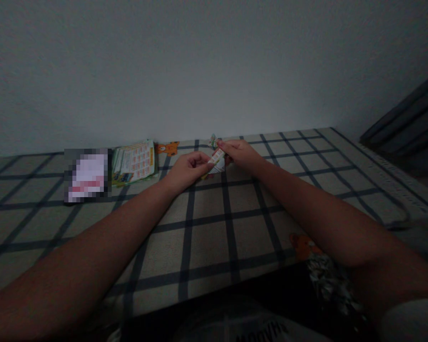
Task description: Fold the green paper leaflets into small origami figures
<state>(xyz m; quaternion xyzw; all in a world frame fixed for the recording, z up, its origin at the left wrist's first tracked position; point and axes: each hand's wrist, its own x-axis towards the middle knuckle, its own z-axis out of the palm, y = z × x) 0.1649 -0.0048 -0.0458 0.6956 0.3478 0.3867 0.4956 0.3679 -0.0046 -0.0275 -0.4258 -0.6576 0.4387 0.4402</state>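
Observation:
Both hands meet over the middle of the checked cloth. A small folded piece of printed wrapper (218,161), white with red and green print, lies between them. My left hand (189,172) pinches its left end between thumb and fingers. My right hand (238,153) is closed on its upper right part, and a greenish corner sticks up beyond those fingertips. To the left of my left hand lies a stack of flat printed wrappers (135,161), green and white with rows of red print. The dim light hides the finer folds and the wording.
Left of the stack is a phone-like object (89,175), its bright face pixelated. A heap of crumpled silvery pieces (333,282) sits near my right forearm, by my dark-clothed lap. The checked cloth (214,237) with bear prints reaches the grey wall (214,66). Dark folded fabric (410,118) stands at right.

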